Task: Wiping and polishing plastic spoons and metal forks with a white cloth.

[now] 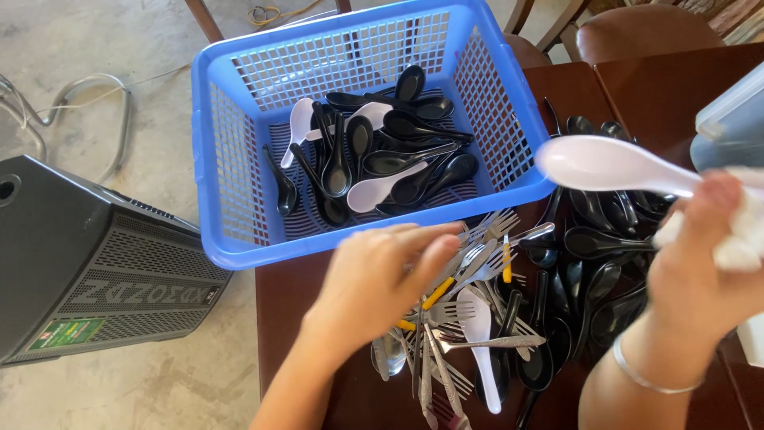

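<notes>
My right hand [704, 271] holds a white soup spoon [605, 165] by its handle, together with a white cloth [744, 231], at the right. My left hand [382, 279] hovers with fingers apart over a heap of metal forks [477, 263] and spoons on the dark wooden table [294, 310]; it holds nothing. A pile of black soup spoons [605, 247] lies on the table under the white spoon. The blue plastic basket [231, 159] behind holds several black soup spoons [406, 151] and a few white ones [374, 191].
A black speaker box [87, 271] stands on the concrete floor at the left. Brown chairs [637, 32] stand at the far right. A translucent plastic container [736, 119] sits at the right edge. A metal frame [79, 87] lies on the floor, far left.
</notes>
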